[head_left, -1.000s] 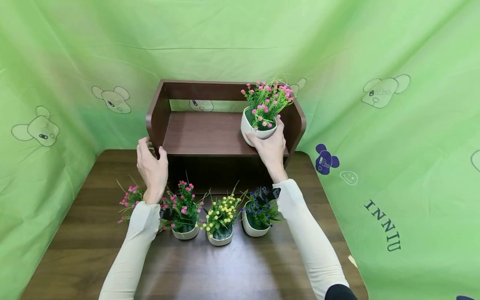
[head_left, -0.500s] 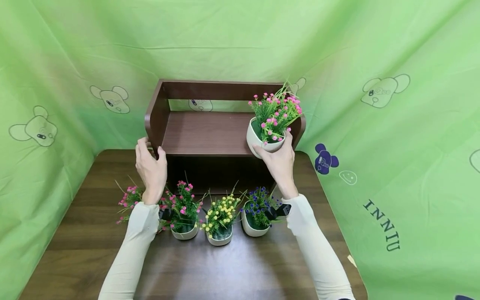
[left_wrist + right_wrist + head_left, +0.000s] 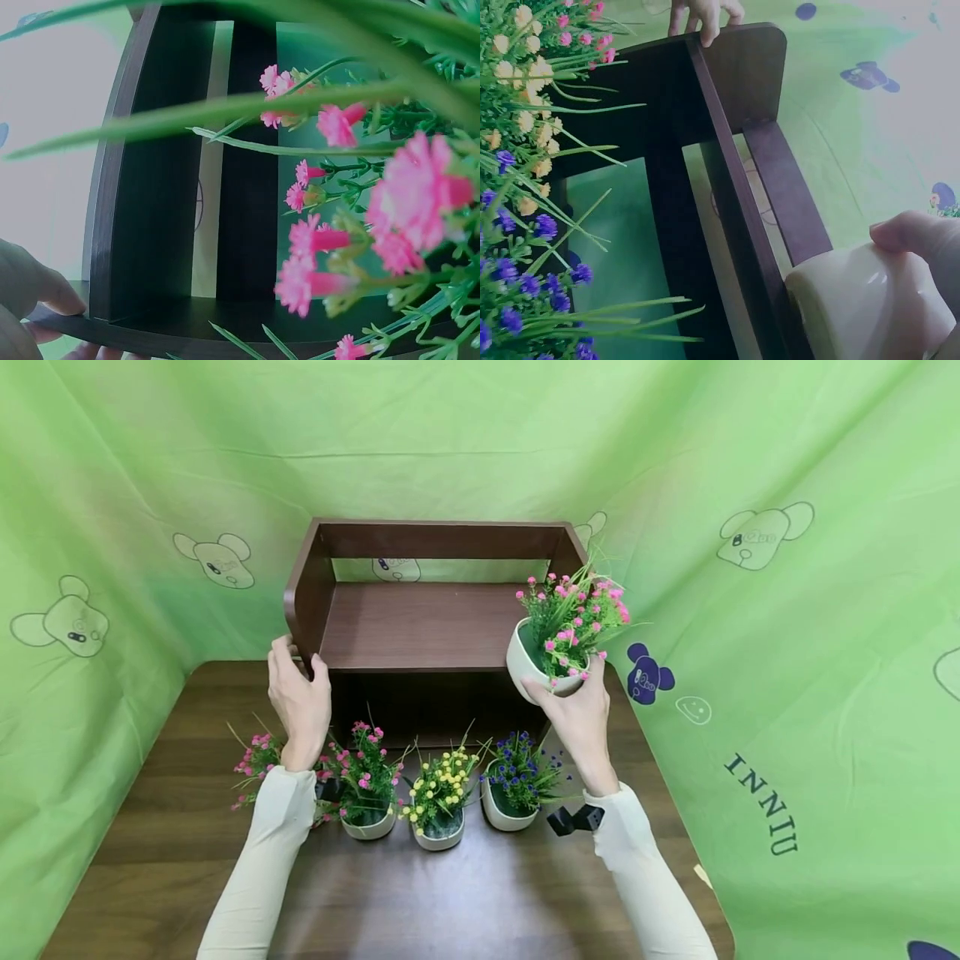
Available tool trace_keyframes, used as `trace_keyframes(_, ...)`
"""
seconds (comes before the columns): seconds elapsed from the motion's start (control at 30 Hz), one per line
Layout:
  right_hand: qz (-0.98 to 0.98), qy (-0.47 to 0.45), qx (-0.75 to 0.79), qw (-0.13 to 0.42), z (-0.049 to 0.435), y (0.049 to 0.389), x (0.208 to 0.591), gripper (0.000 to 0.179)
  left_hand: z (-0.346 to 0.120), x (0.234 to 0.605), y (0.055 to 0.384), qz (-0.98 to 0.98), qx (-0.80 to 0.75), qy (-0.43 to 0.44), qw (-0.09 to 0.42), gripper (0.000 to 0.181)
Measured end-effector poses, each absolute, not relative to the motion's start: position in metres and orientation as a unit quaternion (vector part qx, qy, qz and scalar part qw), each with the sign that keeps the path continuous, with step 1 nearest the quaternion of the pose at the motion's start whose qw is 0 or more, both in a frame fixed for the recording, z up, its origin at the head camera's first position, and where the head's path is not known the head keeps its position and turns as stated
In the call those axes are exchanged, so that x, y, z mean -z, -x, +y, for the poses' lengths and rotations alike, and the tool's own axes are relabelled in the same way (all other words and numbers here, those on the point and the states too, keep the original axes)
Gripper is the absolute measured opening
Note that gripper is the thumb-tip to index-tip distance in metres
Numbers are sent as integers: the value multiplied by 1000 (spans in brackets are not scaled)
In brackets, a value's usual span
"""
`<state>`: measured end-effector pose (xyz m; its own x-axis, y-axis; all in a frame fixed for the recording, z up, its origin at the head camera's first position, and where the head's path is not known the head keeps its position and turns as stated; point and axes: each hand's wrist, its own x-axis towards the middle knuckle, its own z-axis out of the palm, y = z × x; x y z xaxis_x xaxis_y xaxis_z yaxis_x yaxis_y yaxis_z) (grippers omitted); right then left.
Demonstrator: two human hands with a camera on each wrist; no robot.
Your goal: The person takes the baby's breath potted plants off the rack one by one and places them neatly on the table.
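My right hand (image 3: 581, 722) grips a white pot (image 3: 528, 668) of pink artificial flowers (image 3: 573, 622), thumb on the near side. The pot is tilted and hangs in front of the right end of a dark brown two-tier shelf (image 3: 420, 627). In the right wrist view, its smooth white wall (image 3: 870, 307) shows beside the shelf's upper board. My left hand (image 3: 300, 706) holds the front edge of the shelf's left side panel (image 3: 307, 593). In the left wrist view, the thumb (image 3: 56, 292) lies on one face and fingertips show on the other side.
Before the shelf, on the wooden table (image 3: 465, 910), stand pots of pink (image 3: 367, 777), yellow (image 3: 442, 793) and blue flowers (image 3: 513, 785). Another pink plant (image 3: 258, 760) is partly hidden by the left arm. A green curtain (image 3: 450, 435) surrounds the table.
My right hand has drawn the pot of pink flowers off the upper shelf, toward me and to the right. The left hand stays at the shelf's side panel.
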<state>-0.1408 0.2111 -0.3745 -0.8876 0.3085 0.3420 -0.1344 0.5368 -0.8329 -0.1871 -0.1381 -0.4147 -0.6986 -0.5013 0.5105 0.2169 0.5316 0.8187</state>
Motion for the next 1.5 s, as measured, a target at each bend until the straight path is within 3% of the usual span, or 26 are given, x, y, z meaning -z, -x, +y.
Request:
trace_keyframes(0.3, -849, 74, -467, 236, 224, 112, 379, 87, -140, 414, 185, -791, 475, -90, 374, 34)
trace_keyframes(0.73, -853, 95, -451, 243, 240, 91, 394, 89, -143, 413, 185, -794, 467, -89, 379, 35)
trace_keyframes(1.07, -850, 104, -458, 237, 254, 81, 424, 88, -143, 414, 184, -794, 470, -90, 374, 35)
trace_keyframes(1.5, -836, 135, -458, 271, 271, 70, 471, 85, -144, 413, 186, -795, 467, -94, 377, 34)
